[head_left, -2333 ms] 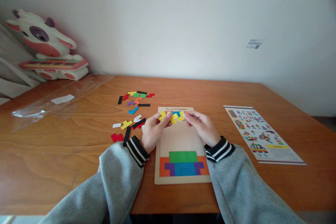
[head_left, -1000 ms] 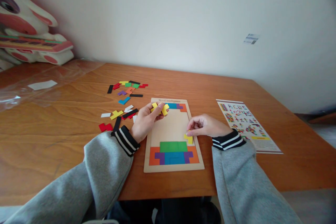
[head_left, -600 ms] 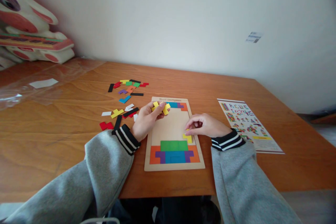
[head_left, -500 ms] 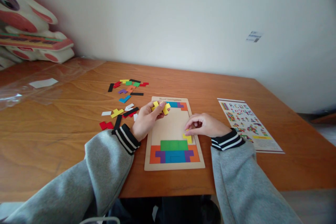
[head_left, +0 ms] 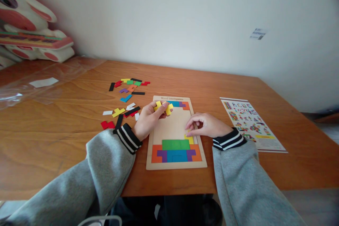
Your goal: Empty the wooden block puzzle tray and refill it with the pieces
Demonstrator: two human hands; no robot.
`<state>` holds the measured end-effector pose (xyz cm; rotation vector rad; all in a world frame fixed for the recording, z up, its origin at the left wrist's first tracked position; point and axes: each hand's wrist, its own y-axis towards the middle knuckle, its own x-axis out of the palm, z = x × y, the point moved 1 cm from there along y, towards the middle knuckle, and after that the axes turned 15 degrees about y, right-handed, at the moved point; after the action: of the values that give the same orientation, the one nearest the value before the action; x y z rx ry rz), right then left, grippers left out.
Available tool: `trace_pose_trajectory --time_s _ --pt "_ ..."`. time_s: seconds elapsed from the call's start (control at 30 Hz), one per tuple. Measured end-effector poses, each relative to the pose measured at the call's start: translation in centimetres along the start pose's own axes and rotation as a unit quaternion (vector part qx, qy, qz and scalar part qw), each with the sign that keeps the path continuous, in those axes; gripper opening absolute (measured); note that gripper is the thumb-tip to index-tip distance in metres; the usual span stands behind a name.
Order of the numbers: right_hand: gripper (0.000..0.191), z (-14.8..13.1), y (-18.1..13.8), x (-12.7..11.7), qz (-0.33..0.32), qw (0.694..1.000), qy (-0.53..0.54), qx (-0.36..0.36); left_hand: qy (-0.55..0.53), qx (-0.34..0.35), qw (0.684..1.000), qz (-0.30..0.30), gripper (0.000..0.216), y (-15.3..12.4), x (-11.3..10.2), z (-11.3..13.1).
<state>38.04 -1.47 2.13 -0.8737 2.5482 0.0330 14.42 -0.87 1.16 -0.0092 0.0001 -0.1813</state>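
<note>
A wooden puzzle board (head_left: 172, 127) lies on the table in front of me, with green, orange, purple and blue pieces fitted along its near end and a few coloured pieces at its far end. My left hand (head_left: 148, 120) is closed on yellow puzzle pieces (head_left: 162, 107), held just above the board's far left part. My right hand (head_left: 205, 125) rests on the board's right side, fingers curled, fingertips pressing a yellow piece (head_left: 189, 138) that lies beside the green block (head_left: 175, 144).
Loose coloured puzzle pieces (head_left: 127, 95) are scattered on the wooden table (head_left: 66, 137) left of the board. A printed pattern sheet (head_left: 250, 122) lies to the right. A clear plastic bag (head_left: 39, 84) and a cow plush toy (head_left: 29, 31) sit far left.
Both hands held yellow pieces together over the board's far end. My right hand then carried one yellow piece down to the right side beside the green block; my left hand kept its pieces.
</note>
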Motion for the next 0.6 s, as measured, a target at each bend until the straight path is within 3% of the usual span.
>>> trace_pose_trajectory --time_s 0.43,0.6 --pt "0.051 -0.23 -0.06 -0.02 -0.004 0.999 0.008 0.031 0.037 0.019 0.999 -0.009 0.043 -0.19 0.01 0.08" --pt "0.042 -0.56 0.19 0.67 0.074 0.997 0.027 0.013 0.101 0.053 0.993 -0.005 0.041 -0.46 0.05 0.31"
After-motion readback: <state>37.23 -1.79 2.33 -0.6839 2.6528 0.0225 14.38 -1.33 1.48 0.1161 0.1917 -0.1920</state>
